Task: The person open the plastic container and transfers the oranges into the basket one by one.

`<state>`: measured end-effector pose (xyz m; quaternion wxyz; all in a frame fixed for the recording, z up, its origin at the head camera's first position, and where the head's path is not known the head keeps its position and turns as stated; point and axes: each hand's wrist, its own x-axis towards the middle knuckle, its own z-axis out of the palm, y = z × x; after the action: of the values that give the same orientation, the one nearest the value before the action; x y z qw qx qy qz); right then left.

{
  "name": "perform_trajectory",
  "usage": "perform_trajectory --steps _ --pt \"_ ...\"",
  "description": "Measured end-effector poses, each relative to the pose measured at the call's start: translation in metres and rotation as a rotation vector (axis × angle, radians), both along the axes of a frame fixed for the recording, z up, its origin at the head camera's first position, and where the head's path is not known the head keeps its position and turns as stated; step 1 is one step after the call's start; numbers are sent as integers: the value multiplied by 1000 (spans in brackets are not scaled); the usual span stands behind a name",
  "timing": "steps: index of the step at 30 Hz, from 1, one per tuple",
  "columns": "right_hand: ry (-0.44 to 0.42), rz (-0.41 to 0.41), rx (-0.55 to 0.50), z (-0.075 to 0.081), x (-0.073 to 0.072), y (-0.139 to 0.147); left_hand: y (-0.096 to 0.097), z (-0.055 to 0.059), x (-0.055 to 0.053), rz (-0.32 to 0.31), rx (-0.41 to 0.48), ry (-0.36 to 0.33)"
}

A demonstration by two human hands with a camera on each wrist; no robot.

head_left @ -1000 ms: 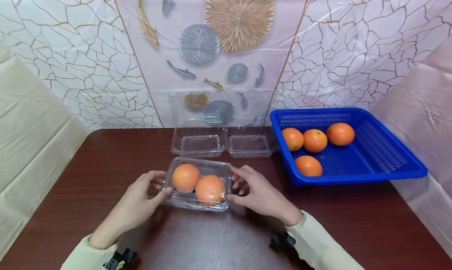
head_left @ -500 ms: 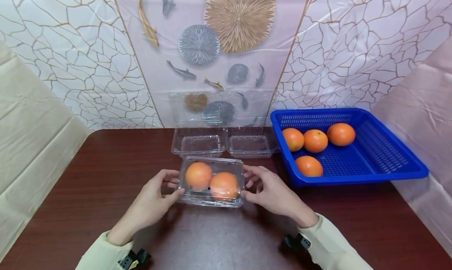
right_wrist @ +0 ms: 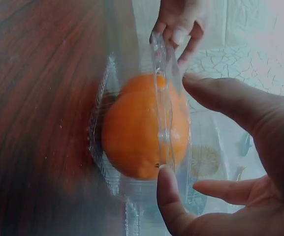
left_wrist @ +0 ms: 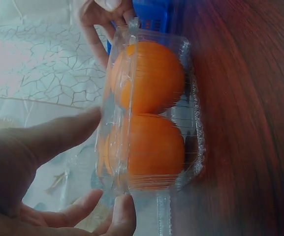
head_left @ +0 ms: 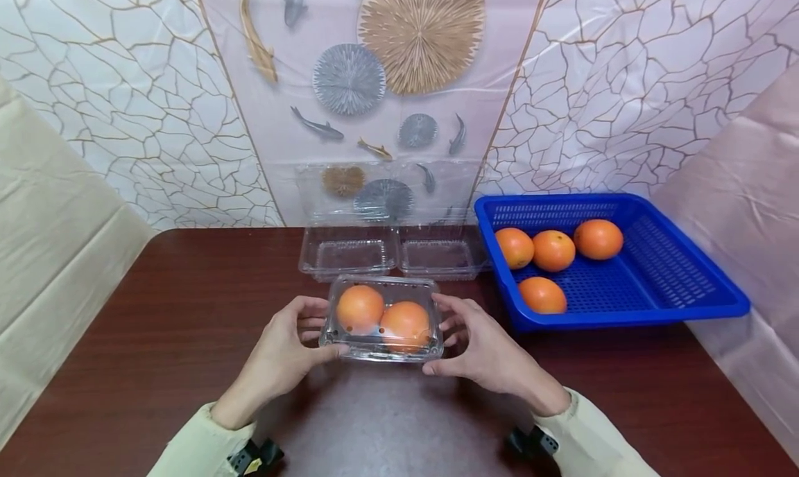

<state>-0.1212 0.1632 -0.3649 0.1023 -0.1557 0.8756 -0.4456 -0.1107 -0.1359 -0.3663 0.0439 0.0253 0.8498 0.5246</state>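
Observation:
A clear plastic clamshell box (head_left: 390, 291) with its lid down stands on the table before me. Inside lie two oranges, the left orange (head_left: 360, 309) and the right orange (head_left: 406, 324), side by side. My left hand (head_left: 281, 352) holds the box's left end, thumb on the front edge and fingers along the side. At the opposite end, my right hand (head_left: 493, 349) holds the box loosely between its fingertips and thumb. The right wrist view shows a fingertip (right_wrist: 167, 179) on the box's rim and the thumb (right_wrist: 215, 93) by the lid.
Two open clear clamshell boxes, a left one (head_left: 349, 255) and a right one (head_left: 440, 255), stand behind the held box, lids raised against the patterned backdrop. A blue basket (head_left: 649, 317) with several oranges (head_left: 553, 250) stands at the right. The brown table (head_left: 206, 290) spreads leftward.
The filled clamshell box has slid to the right and straightened, with both hands moving along with it. My right thumb has shifted lower, toward the box's front corner.

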Motion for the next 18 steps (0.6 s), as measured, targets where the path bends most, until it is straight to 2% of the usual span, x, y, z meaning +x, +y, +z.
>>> perform_trajectory --steps 5,10,13,18 --pt "50 -20 16 -3 5 -8 2 -6 -1 8 -56 18" --pt "147 -106 84 -7 6 -18 5 -7 -3 36 -106 37" --pt "138 -159 77 -8 4 -18 7 -6 -5 42 -121 27" --pt "53 -203 -4 -9 -2 -17 6 -5 -8 42 -140 15"
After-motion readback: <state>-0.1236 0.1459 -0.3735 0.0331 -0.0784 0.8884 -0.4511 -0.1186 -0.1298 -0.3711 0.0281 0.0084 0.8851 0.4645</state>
